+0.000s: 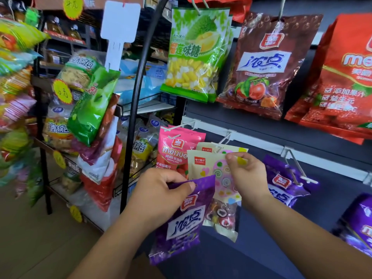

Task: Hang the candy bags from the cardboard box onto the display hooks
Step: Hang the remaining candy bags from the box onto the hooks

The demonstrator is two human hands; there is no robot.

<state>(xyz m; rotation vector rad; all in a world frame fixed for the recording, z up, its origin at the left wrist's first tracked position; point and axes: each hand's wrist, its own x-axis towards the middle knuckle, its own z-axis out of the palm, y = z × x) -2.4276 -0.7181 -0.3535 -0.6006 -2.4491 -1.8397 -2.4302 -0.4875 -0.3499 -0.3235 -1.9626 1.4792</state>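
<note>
My left hand (159, 193) grips the top edge of a purple candy bag (181, 224), which hangs down in front of the display. My right hand (246, 174) pinches the top of a cream bag with swirl candies (209, 170), held up near a white display hook (225, 138). A second cream bag (207, 148) hangs behind it on that hook. A pink gummy bag (175, 150) hangs on the hook to the left. More purple bags (285, 184) hang on the hook to the right. The cardboard box is out of view.
Above hang a green durian candy bag (197, 53), a brown plum candy bag (263, 65) and red bags (342, 81). A black wire rack (130, 109) full of snack bags stands at the left. Further purple bags (360, 224) hang at the lower right.
</note>
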